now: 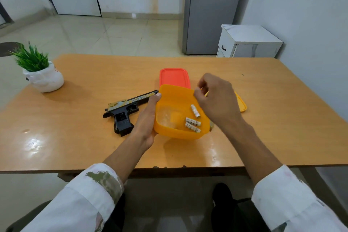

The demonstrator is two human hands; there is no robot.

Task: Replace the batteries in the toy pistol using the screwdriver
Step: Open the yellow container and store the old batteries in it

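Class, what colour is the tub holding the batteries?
The tub is orange-yellow, shown best in the head view.

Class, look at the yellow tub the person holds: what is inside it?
Three batteries lie inside the yellow tub, towards its right side. The right hand covers the tub's right corner, so anything beneath it cannot be seen.

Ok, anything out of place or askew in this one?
The yellow plastic tub is tilted in the left hand, its three white batteries lying loose inside. The black toy pistol lies on its side, an open recess in its grip. No screwdriver shows.
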